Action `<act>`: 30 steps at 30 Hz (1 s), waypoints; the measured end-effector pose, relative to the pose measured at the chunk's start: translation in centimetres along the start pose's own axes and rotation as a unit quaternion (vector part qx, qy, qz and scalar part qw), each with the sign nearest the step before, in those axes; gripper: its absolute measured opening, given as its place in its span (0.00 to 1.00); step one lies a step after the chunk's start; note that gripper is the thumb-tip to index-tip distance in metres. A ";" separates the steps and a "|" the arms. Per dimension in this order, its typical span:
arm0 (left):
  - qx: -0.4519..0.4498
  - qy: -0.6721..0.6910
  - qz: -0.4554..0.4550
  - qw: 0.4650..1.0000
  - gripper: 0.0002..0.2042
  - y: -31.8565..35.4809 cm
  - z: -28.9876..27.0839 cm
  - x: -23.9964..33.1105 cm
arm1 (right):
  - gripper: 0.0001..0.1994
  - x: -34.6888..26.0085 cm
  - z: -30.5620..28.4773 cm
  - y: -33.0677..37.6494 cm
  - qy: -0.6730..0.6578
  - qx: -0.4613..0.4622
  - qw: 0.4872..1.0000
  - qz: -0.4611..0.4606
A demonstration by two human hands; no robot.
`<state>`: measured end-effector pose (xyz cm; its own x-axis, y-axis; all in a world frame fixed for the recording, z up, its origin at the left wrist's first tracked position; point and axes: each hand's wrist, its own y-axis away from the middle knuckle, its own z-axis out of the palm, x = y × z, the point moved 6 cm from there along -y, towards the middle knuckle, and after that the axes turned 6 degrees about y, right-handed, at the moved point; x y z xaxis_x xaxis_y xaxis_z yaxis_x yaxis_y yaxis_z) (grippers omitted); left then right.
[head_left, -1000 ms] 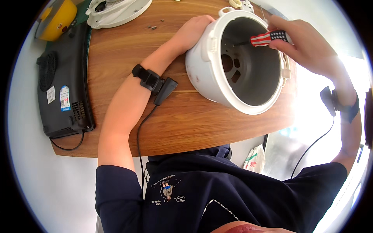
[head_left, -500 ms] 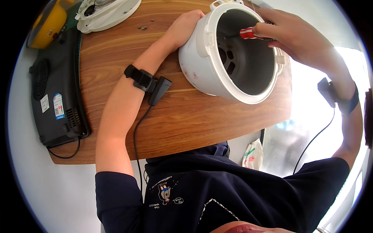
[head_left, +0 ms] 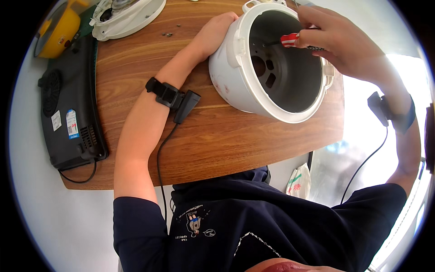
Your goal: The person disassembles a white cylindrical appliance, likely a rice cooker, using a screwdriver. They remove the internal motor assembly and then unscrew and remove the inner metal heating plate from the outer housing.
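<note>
A white rice cooker body [head_left: 225, 75] with a faint flower print lies tipped, its open mouth facing me. Its grey inside shows a round hole and several slots in the bottom. My left hand [head_left: 218, 31] is closed against the cooker's left side, its fingertips hidden behind the wall. In my right hand [head_left: 333, 38], over the mouth's upper right, is a screwdriver [head_left: 289, 40] with a red, white and black handle. Its dark shaft points left into the cooker, the tip close to the inner wall; whether it touches a screw I cannot tell.
A black induction cooker [head_left: 68, 104] stands on its side at the table's left, before a yellow pot [head_left: 59, 34]. A white round lid-like part [head_left: 131, 22] lies at the far left. Several small screws [head_left: 167, 34] rest on the wooden table [head_left: 208, 145].
The whole view has shifted slightly. My right hand and the screwdriver keep nearly the same place in the cooker's mouth, and my left hand stays on its side.
</note>
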<state>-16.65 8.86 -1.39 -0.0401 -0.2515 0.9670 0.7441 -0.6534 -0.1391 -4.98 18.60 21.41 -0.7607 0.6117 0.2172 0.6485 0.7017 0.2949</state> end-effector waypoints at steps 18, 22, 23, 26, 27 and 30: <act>-0.004 0.006 -0.004 1.000 0.19 -0.1 -0.2 -0.6 | 0.22 2.0 1.1 0.9 -0.105 0.030 0.972 0.208; -0.001 -0.005 0.003 1.000 0.19 -0.2 -0.1 -0.4 | 0.27 3.2 1.9 1.8 -0.062 -0.051 0.976 0.202; -0.002 -0.007 0.008 1.000 0.19 -0.2 -0.1 -0.4 | 0.27 2.8 1.6 1.8 -0.068 -0.029 0.988 0.139; -0.004 -0.011 0.016 1.000 0.18 -0.4 -0.1 -0.5 | 0.27 2.1 1.3 1.3 -0.099 0.024 0.992 0.080; -0.004 -0.013 0.018 1.000 0.18 -0.5 -0.1 -0.6 | 0.26 2.0 1.1 1.3 -0.123 0.041 0.987 0.093; -0.002 -0.017 0.013 1.000 0.18 -0.5 -0.3 -0.9 | 0.24 2.2 1.4 1.2 -0.134 0.056 0.977 0.155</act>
<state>-17.19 9.25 -2.22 0.0027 -0.2444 0.9697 0.7416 -0.6500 -0.1659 -5.82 21.33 20.95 -0.5020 0.8645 0.0240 0.8573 0.4938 0.1460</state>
